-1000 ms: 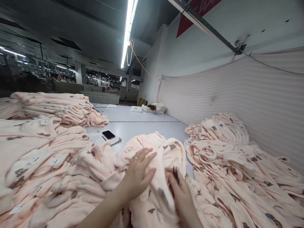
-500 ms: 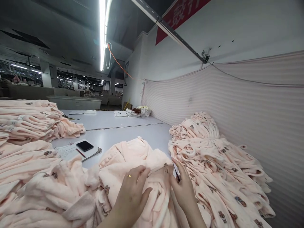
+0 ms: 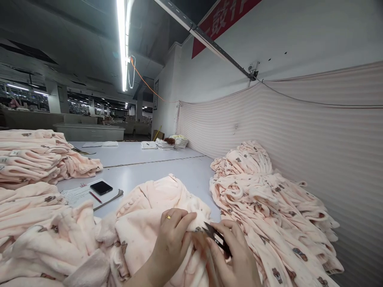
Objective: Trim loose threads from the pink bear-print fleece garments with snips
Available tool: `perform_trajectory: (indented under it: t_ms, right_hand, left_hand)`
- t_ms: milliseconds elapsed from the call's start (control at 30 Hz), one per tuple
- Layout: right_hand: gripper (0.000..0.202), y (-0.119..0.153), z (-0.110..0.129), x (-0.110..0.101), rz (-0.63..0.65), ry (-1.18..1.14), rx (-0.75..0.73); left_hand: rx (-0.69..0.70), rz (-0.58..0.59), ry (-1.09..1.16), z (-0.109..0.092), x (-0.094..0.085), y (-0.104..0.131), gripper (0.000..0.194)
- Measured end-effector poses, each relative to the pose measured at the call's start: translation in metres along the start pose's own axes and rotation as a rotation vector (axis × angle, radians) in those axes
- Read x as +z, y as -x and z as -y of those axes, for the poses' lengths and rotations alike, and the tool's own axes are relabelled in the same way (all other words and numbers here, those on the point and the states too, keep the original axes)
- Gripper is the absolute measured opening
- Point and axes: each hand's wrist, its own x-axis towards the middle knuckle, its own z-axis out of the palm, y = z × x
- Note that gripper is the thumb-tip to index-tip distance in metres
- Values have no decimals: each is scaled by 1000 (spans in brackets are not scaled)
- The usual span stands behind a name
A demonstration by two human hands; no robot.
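A pale pink fleece garment (image 3: 140,223) with small printed figures lies bunched in front of me. My left hand (image 3: 175,241), with a gold ring on one finger, pinches its fabric near the middle. Just to the right, my right hand (image 3: 235,253) is closed around small black thread snips (image 3: 218,238). Their blades are apart and point up-left, close beside the fabric that my left hand holds. Part of the snips is hidden by my right fingers.
Pink garments are piled at the left (image 3: 32,155) and at the right (image 3: 284,215) against a striped sheet. A phone (image 3: 101,187) and a red pencil (image 3: 95,197) lie on papers. White stacks (image 3: 164,144) stand on the table's far part.
The snips have turned into fuller view, with their blades toward my left hand. My left hand has closed on the fabric. The view has shifted slightly.
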Motion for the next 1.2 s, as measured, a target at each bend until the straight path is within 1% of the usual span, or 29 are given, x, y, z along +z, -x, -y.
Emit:
perform_trajectory:
  t_ms: [133, 300, 367, 467, 533, 567, 600, 633, 667, 733, 767, 833, 867, 933, 1033, 1100, 1200]
  right_hand:
    - [25, 3, 3, -10, 49, 234, -103]
    - [26, -3, 4, -10, 41, 289, -161]
    - [26, -2, 3, -10, 10, 277, -142]
    - [25, 2, 0, -9, -12, 239, -50]
    - [32, 4, -3, -4, -1, 242, 17]
    - [33, 5, -5, -1, 7, 242, 45]
    - [31, 4, -7, 3, 11, 235, 69]
    - [26, 2, -9, 7, 5, 217, 96]
    - [21, -1, -11, 11, -4, 189, 129]
    - [10, -6, -13, 16, -17, 113, 206]
    - [7, -9, -13, 16, -10, 64, 241]
    - [11, -11, -11, 13, 42, -72, 269]
    - [12, -10, -9, 10, 83, -145, 246]
    - [11, -6, -4, 4, 158, -238, 152]
    - [21, 2, 2, 0, 197, -210, 50]
    - [20, 5, 4, 1, 206, -174, 45]
    - [18, 6, 2, 2, 215, -177, 40]
  left_hand:
    - [31, -2, 4, -5, 2, 1, 41]
    - [29, -9, 40, -10, -1, -2, 40]
    - [12, -20, 44, -10, -1, -2, 38]
    - [-27, -7, 64, -9, -1, -2, 38]
    - [-68, 24, 104, -9, -2, -4, 40]
    - [-107, 60, 151, -9, -4, -5, 38]
    - [-188, 122, 242, -9, -6, -7, 31]
    - [-301, 207, 371, -10, -9, -9, 20]
    - [-430, 299, 516, -11, -11, -12, 16]
    - [-658, 454, 772, -14, -15, -15, 32]
    - [-730, 497, 850, -15, -17, -16, 35]
    - [-779, 520, 912, -16, -19, -16, 33]
    - [-798, 520, 935, -16, -20, -14, 31]
    - [-826, 505, 990, -16, -20, -10, 30]
    - [-845, 465, 1120, -13, -20, -4, 29]
    - [-845, 468, 1176, -10, -19, -1, 29]
    - [-807, 494, 1144, -5, -16, 4, 29]
